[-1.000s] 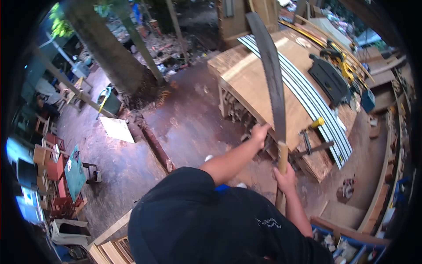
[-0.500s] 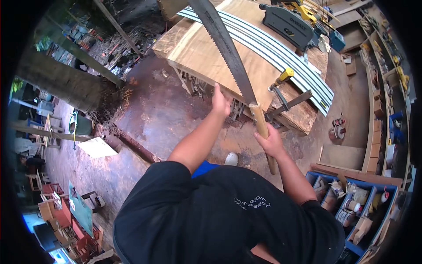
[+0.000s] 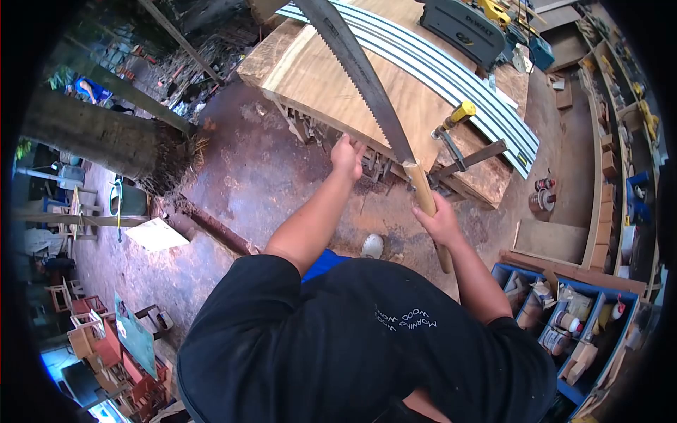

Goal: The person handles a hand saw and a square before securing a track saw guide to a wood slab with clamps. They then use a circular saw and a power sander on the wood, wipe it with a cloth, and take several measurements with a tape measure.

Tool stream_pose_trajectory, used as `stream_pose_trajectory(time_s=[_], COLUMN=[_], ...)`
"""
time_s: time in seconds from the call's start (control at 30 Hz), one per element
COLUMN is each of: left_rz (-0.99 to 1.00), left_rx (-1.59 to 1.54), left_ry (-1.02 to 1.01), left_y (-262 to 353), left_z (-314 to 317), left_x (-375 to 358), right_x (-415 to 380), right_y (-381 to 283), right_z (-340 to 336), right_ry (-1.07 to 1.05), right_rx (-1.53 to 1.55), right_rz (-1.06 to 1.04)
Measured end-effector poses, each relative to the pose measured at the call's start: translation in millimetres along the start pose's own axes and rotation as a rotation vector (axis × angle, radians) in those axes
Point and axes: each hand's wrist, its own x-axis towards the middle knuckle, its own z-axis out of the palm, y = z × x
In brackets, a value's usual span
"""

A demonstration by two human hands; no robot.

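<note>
My right hand [image 3: 441, 220] is wrapped round the wooden handle [image 3: 423, 190] of a handsaw. The saw's long, toothed, curved blade [image 3: 363, 77] points up and away, overlapping a wooden board [image 3: 338, 84] on the workbench. To the left of the saw, my left hand [image 3: 348, 156] is held out by the board's near edge, fingers apart with nothing in them. A bar clamp [image 3: 457, 151] with a yellow handle sits at the board's right end, just beyond the saw handle. Across the board lies a long, light guide rail [image 3: 423, 67].
A DeWalt power saw [image 3: 465, 35] stands at the bench's far side. At the lower right is a blue divided box [image 3: 564, 310] with bottles and offcuts. Shelving [image 3: 606, 134] lines the right, and a tree trunk [image 3: 92, 134] is at the left. A person [image 3: 92, 90] is far off.
My left hand has shifted slightly left and turned, its fingers coming into sight. The right hand still grips the saw, which has moved little. A distant person has come into view.
</note>
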Motion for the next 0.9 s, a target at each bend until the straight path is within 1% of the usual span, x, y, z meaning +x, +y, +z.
stream_pose_trajectory(time_s=[0.03, 0.1, 0.13, 0.17, 0.23, 0.27, 0.3, 0.37, 0.43, 0.47, 0.57, 0.6, 0.67, 0.7, 0.77, 0.8, 0.87, 0.9], left_rz=[-0.04, -0.215, -0.246, -0.234, -0.326, -0.203, -0.198, -0.113, -0.184, -0.082, 0.041, 0.035, 0.07, 0.066, -0.187, -0.185, -0.305, -0.299], left_rx=[0.023, 0.244, 0.333, 0.33, 0.361, 0.288, 0.291, -0.079, -0.158, -0.129, -0.126, -0.114, 0.21, 0.221, 0.434, 0.445, 0.547, 0.558], left_ry=[-0.031, -0.115, -0.237, -0.23, -0.288, -0.25, -0.248, -0.053, -0.054, -0.062, -0.013, -0.024, -0.142, -0.152, -0.251, -0.252, -0.347, -0.346], left_y=[-1.3, -5.3, -5.2, -9.0, -5.8, -7.0, -2.6, 11.7, 46.9, 52.6, 62.7, 59.0, 42.6, 37.0, 28.1, 23.0, 15.7, 18.9], left_z=[1.0, 7.2, 11.6, 9.1, 13.2, 17.2, 15.4, 11.4, 23.8, 25.2, 21.9, 23.6, 18.1, 16.7, 7.2, 0.2, -14.2, -17.8], left_x=[-5.7, -35.9, -55.5, -54.7, -59.3, -61.7, -49.8, -10.1, -15.1, -13.1, 0.3, -0.3, -10.7, -22.4, -51.8, -60.1, -70.5, -78.2], right_x=[0.4, 3.9, 5.3, 7.1, 11.6, 13.3, 12.6, 10.2, 7.3, 5.5, -0.5, -0.5, -2.5, -0.5, 6.0, 10.2, 19.1, 23.2], right_y=[-1.7, 0.5, 2.3, 5.3, 7.5, 8.5, 5.2, 3.1, 3.4, 2.1, -0.2, 2.0, 1.3, -4.2, -9.4, -10.4, -12.8, -14.0], right_z=[-1.0, -1.7, -0.7, 0.2, 0.7, 0.6, -0.7, -3.3, -6.5, -9.3, -14.6, -14.7, -15.3, -14.5, -10.8, -7.5, -2.1, 0.7], right_ry=[-0.009, -0.006, -0.003, -0.013, -0.014, -0.018, -0.017, -0.012, -0.004, 0.004, 0.008, 0.007, 0.022, 0.009, 0.001, 0.004, 0.009, 0.018], right_rx=[0.005, 0.006, 0.009, 0.011, 0.047, 0.05, 0.042, 0.035, -0.009, -0.005, -0.07, -0.08, -0.085, -0.056, -0.018, -0.053, -0.079, -0.126], right_rz=[0.02, 0.011, 0.006, -0.004, 0.023, 0.015, 0.008, 0.003, -0.006, -0.002, -0.035, -0.042, -0.038, -0.038, -0.04, -0.042, -0.05, -0.052])
